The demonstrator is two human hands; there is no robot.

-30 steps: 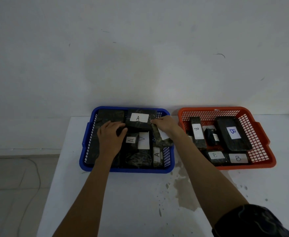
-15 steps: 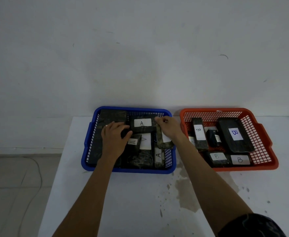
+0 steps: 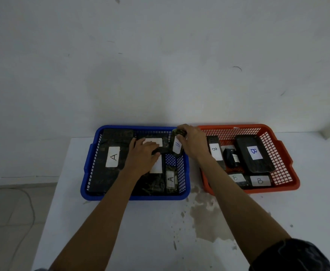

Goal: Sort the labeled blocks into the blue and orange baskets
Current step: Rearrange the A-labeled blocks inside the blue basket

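The blue basket at left holds several dark blocks with white "A" labels, among them a large flat block on its left side and a small one at the front right. My left hand lies flat on blocks in the basket's middle, its fingers over a dark block. My right hand grips a narrow labeled block, held tilted on end at the basket's back right corner. The orange basket at right holds several dark blocks labeled "B".
Both baskets sit side by side at the back of a white table, against a white wall. A brown stain marks the table in front of the gap between them. Floor and a cable show at left.
My right hand has lifted the narrow block up and back to the basket's rear right corner. My left hand slid right, uncovering the large block's "A" label.
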